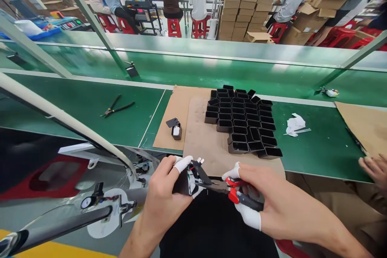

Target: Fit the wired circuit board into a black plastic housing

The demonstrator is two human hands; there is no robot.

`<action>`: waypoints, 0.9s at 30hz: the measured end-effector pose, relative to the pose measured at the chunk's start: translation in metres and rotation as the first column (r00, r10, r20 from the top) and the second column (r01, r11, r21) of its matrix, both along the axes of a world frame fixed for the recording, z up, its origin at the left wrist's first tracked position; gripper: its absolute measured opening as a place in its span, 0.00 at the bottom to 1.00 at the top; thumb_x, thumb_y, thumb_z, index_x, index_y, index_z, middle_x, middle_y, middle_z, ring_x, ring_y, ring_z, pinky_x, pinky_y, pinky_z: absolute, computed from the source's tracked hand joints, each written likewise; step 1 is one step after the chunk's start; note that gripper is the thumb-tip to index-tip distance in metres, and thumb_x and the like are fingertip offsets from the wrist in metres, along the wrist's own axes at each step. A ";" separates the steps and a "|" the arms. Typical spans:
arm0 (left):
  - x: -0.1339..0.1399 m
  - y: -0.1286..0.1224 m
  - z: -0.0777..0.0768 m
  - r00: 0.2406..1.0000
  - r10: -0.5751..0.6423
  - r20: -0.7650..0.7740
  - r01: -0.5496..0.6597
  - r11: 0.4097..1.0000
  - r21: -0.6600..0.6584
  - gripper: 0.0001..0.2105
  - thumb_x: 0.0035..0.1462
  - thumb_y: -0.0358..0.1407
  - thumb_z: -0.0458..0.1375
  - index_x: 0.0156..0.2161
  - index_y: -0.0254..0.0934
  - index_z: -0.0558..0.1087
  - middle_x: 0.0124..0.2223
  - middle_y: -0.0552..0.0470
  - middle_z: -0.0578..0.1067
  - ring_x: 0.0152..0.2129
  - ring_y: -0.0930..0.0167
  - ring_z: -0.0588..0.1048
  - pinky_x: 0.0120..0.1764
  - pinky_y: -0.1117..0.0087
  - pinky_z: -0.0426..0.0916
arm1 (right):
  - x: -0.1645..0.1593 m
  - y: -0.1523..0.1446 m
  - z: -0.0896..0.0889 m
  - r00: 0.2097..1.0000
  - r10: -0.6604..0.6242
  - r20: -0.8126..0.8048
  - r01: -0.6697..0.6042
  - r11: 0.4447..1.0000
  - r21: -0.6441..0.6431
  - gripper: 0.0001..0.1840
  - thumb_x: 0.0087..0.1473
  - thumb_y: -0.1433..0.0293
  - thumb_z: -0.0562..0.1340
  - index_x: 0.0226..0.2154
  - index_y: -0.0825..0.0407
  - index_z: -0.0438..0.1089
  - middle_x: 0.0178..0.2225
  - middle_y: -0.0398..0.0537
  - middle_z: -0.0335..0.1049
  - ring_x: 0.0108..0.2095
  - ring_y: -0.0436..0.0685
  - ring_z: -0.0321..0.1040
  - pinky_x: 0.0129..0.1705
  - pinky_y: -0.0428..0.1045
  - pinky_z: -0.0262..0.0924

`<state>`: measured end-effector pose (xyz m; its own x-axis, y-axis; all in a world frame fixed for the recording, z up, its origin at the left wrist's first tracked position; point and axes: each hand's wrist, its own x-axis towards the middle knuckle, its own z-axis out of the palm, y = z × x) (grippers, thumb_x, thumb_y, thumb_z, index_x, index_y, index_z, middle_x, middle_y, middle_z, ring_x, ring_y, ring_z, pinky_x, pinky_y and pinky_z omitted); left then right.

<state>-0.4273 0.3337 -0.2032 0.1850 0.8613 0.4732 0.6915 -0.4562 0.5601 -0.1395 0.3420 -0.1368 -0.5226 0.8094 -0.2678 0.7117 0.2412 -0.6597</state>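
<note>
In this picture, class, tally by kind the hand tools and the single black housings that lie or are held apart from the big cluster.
Red-handled pliers in right hand: 1
Black-handled pliers on the belt: 1
Housing in left hand: 1
Housing on cardboard: 1
Total: 4

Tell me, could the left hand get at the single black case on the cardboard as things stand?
Probably not right away: the left hand holds a small part, though nothing blocks the way to the case.

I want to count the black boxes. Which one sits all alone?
The small black box left of the big cluster, alone on the cardboard with something white inside.
</note>
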 end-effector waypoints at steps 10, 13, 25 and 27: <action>-0.004 -0.007 0.012 0.989 0.007 -0.149 0.016 0.988 0.155 0.27 0.61 0.19 0.61 0.63 0.36 0.72 0.46 0.44 0.75 0.40 0.64 0.75 0.44 0.65 0.73 | -0.010 0.002 0.006 0.999 0.031 0.038 -0.027 0.995 -0.100 0.09 0.57 0.68 0.66 0.42 0.44 0.76 0.38 0.43 0.76 0.41 0.59 0.74 0.46 0.52 0.68; -0.006 -0.007 0.014 0.980 0.012 -0.199 0.022 0.985 0.170 0.27 0.60 0.18 0.58 0.63 0.36 0.72 0.46 0.43 0.74 0.40 0.63 0.73 0.43 0.63 0.72 | -0.010 0.002 0.007 0.997 0.038 0.061 -0.031 0.994 -0.107 0.07 0.58 0.67 0.66 0.41 0.44 0.76 0.38 0.43 0.75 0.41 0.60 0.73 0.44 0.52 0.66; -0.006 0.002 0.015 0.915 0.001 -0.403 0.093 0.973 0.211 0.22 0.57 0.19 0.56 0.55 0.34 0.75 0.45 0.41 0.74 0.39 0.59 0.73 0.37 0.63 0.71 | -0.010 0.015 0.011 0.990 0.048 0.129 -0.039 0.997 -0.070 0.10 0.63 0.59 0.65 0.33 0.46 0.73 0.32 0.44 0.74 0.35 0.58 0.70 0.33 0.50 0.55; -0.007 0.008 0.012 0.900 0.019 -0.435 0.088 0.970 0.226 0.21 0.57 0.20 0.57 0.55 0.33 0.76 0.46 0.40 0.75 0.39 0.59 0.73 0.38 0.63 0.71 | -0.012 0.023 0.008 0.990 0.063 0.128 -0.054 0.996 -0.068 0.13 0.64 0.60 0.65 0.30 0.47 0.69 0.29 0.43 0.72 0.32 0.56 0.67 0.33 0.50 0.52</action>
